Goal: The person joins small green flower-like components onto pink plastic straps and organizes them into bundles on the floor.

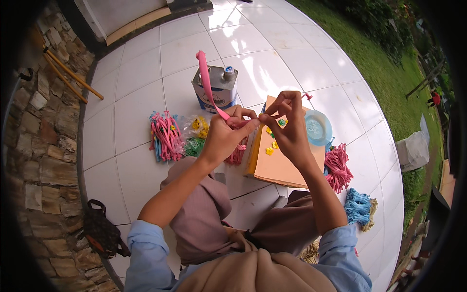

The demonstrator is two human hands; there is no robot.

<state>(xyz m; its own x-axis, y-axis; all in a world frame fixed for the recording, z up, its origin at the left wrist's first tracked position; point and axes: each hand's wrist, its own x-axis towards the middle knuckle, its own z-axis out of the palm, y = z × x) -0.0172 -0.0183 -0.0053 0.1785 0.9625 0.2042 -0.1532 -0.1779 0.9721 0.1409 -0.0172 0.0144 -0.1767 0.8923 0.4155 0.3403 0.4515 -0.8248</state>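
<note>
A long flat pink plastic strap (208, 85) is held in my left hand (227, 127), its free end curving up past a metal can. My right hand (288, 127) pinches with thumb and forefinger close against the left fingertips, at the strap's other stretch. A short pink tip (307, 96) sticks out beyond the right fingers. Any small piece between the fingertips is too hidden to name. Below the hands stands a cardboard box (287, 169), with several small yellow flowers (270, 151) and green ones on top. A light blue plastic dish (318, 127) lies at its right.
The metal can (216, 90) stands beyond my left hand. Left lie pink strap bundles (168, 137) and clear bags of yellow pieces (198, 126) and green pieces (194, 146). Right are pink (337, 168) and blue bundles (358, 205). A dark bag (102, 231) rests by the stone wall (51, 170).
</note>
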